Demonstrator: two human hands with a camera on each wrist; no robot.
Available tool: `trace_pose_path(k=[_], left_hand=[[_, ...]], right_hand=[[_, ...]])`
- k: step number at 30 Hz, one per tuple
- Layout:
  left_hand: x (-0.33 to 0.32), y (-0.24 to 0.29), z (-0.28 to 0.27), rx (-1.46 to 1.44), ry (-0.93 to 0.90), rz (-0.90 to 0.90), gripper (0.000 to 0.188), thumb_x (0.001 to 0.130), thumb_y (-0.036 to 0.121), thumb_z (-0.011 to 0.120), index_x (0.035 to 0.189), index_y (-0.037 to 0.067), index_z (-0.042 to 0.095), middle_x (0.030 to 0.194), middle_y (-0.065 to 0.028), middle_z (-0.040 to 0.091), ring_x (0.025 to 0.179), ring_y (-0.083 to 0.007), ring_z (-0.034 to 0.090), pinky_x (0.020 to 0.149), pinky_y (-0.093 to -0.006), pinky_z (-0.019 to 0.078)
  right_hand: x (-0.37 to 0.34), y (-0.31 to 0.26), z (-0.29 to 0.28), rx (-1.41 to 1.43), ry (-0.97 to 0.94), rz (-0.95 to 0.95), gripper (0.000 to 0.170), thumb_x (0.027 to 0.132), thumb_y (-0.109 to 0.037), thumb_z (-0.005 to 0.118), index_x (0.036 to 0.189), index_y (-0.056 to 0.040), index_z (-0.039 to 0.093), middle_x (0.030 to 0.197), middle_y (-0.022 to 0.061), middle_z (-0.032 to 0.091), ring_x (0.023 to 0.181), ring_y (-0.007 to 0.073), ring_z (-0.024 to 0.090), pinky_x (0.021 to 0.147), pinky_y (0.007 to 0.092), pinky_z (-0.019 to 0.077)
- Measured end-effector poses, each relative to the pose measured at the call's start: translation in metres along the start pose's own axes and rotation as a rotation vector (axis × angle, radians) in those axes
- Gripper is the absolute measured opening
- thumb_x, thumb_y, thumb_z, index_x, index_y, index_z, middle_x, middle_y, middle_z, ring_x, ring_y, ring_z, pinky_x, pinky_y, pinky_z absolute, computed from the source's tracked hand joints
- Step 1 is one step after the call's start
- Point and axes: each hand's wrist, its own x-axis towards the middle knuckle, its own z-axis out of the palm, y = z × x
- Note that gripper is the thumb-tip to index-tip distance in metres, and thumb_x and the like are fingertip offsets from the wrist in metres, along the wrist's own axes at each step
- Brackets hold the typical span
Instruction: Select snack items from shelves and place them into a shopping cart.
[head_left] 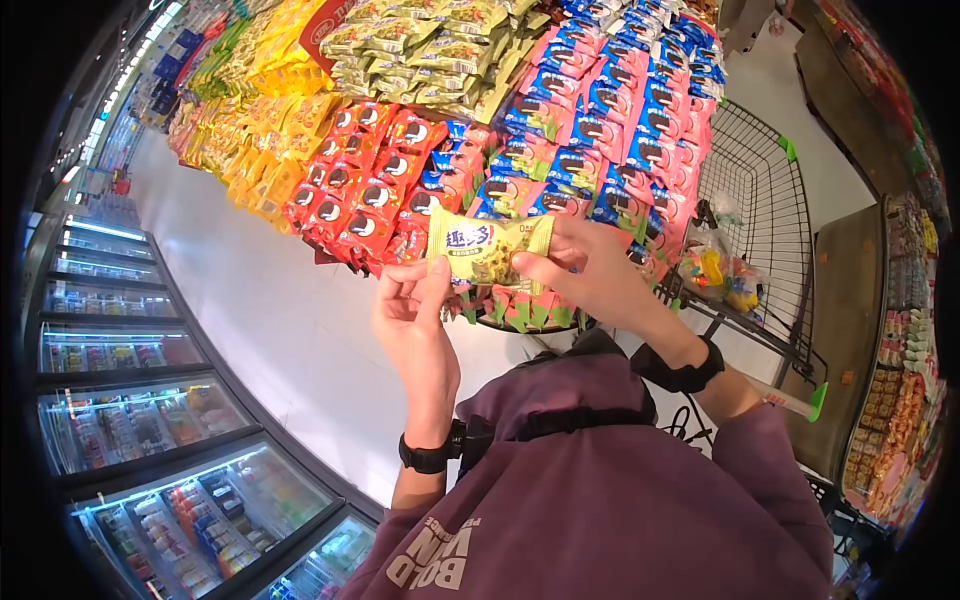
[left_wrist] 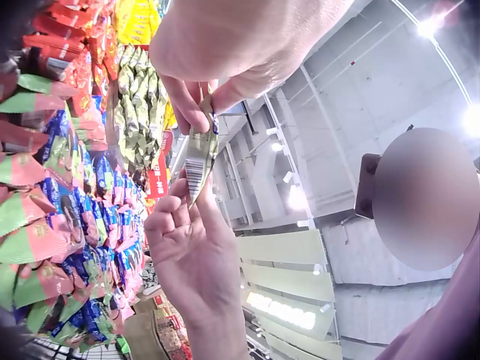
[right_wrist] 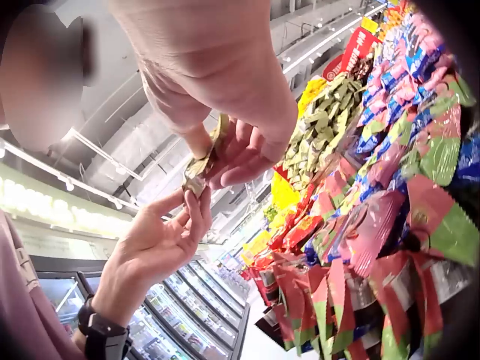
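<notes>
A small yellow-green cookie packet [head_left: 495, 250] with blue lettering and a cookie picture is held up in front of the display, its printed face toward the head camera. My left hand [head_left: 418, 318] pinches its left end between thumb and fingers. At the opposite end, my right hand [head_left: 605, 272] grips it with the thumb on the front. Seen edge-on in the left wrist view, the packet [left_wrist: 198, 161] shows a barcode on its back. Both hands also meet at the packet [right_wrist: 199, 171] in the right wrist view.
Heaped snack packs fill the display: red ones [head_left: 365, 180], blue-and-pink ones [head_left: 590, 130], green ones [head_left: 430, 50] and yellow ones [head_left: 270, 140]. A wire shopping cart [head_left: 765, 190] with bagged goods stands at the right. Glass-topped freezers [head_left: 210, 510] line the left, across the pale floor [head_left: 270, 320].
</notes>
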Motion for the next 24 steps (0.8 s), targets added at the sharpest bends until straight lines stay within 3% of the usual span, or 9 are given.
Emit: trace_pose_path(k=[2,5,8,11,14,17,20,23,24], left_hand=[[-0.001,0.001,-0.002,0.000,-0.041,-0.016,0.006,0.094,0.008,0.063,0.091,0.004,0.059,0.087,-0.0032,0.064,0.072,-0.0088,0.060,0.059,-0.0238,0.0470],[0.002,0.008,-0.003,0.061,-0.153,-0.077,0.007,0.096,0.010,0.061,0.096,0.004,0.059,0.086,-0.0022,0.062,0.068,-0.0075,0.059,0.052,-0.0228,0.0448],[0.004,0.011,0.000,0.067,-0.143,-0.099,0.011,0.095,0.010,0.064,0.098,0.003,0.057,0.078,-0.0020,0.062,0.061,-0.0041,0.054,0.050,-0.0211,0.0417],[0.004,0.012,0.002,0.126,-0.155,-0.079,0.013,0.095,0.010,0.064,0.101,0.003,0.056,0.076,-0.0007,0.061,0.060,-0.0032,0.053,0.049,-0.0191,0.0406],[0.003,0.013,0.004,0.132,-0.173,-0.031,0.013,0.094,0.009,0.064,0.102,0.003,0.056,0.075,-0.0004,0.061,0.060,-0.0033,0.053,0.050,-0.0194,0.0408],[-0.001,0.010,0.004,0.153,-0.215,0.002,0.013,0.094,0.007,0.064,0.102,0.003,0.054,0.074,-0.0002,0.061,0.060,-0.0033,0.053,0.051,-0.0200,0.0409],[0.000,0.008,-0.002,0.140,-0.282,0.002,0.012,0.095,0.007,0.063,0.101,0.003,0.053,0.076,-0.0005,0.061,0.061,-0.0035,0.052,0.051,-0.0205,0.0410],[-0.002,0.004,-0.001,0.162,-0.175,0.042,0.010,0.095,0.006,0.061,0.101,0.006,0.053,0.079,0.0012,0.060,0.071,-0.0026,0.052,0.061,-0.0189,0.0372],[-0.003,0.003,0.000,0.150,-0.166,0.055,0.009,0.095,0.007,0.060,0.102,0.006,0.053,0.079,0.0009,0.060,0.070,-0.0028,0.052,0.059,-0.0191,0.0378]], right_hand=[[0.001,0.003,0.001,0.049,0.023,-0.035,0.021,0.093,-0.021,0.067,0.099,-0.0006,0.064,0.075,0.0002,0.060,0.072,0.0047,0.056,0.066,0.0235,0.0466],[0.001,0.018,-0.013,-0.154,-0.013,-0.008,0.021,0.094,-0.021,0.065,0.096,-0.0005,0.065,0.071,-0.0020,0.056,0.066,0.0038,0.050,0.061,0.0243,0.0420],[-0.004,0.009,-0.010,-0.147,-0.024,0.008,0.023,0.095,-0.023,0.063,0.092,0.0001,0.064,0.067,-0.0037,0.051,0.061,0.0040,0.042,0.056,0.0259,0.0370],[-0.007,0.007,-0.008,-0.142,0.021,0.014,0.027,0.098,-0.026,0.059,0.091,0.0002,0.062,0.064,-0.0041,0.046,0.058,0.0049,0.040,0.054,0.0268,0.0360],[-0.006,0.008,-0.008,-0.142,0.097,-0.013,0.032,0.100,-0.029,0.054,0.088,0.0005,0.059,0.061,-0.0013,0.046,0.057,0.0059,0.040,0.053,0.0286,0.0342],[-0.006,0.015,-0.010,-0.317,0.121,-0.070,0.034,0.101,-0.029,0.052,0.087,0.0008,0.058,0.059,0.0037,0.044,0.056,0.0082,0.040,0.051,0.0309,0.0328],[-0.008,0.014,-0.005,-0.284,0.149,-0.021,0.035,0.100,-0.029,0.051,0.084,0.0014,0.055,0.058,0.0072,0.040,0.053,0.0106,0.038,0.050,0.0327,0.0311],[-0.010,0.013,-0.005,-0.317,0.205,-0.123,0.035,0.100,-0.029,0.052,0.083,0.0019,0.054,0.058,0.0084,0.040,0.051,0.0121,0.037,0.050,0.0337,0.0300],[-0.010,0.013,-0.003,-0.325,0.228,-0.135,0.035,0.100,-0.029,0.052,0.083,0.0014,0.054,0.058,0.0074,0.041,0.051,0.0116,0.037,0.049,0.0325,0.0317]])
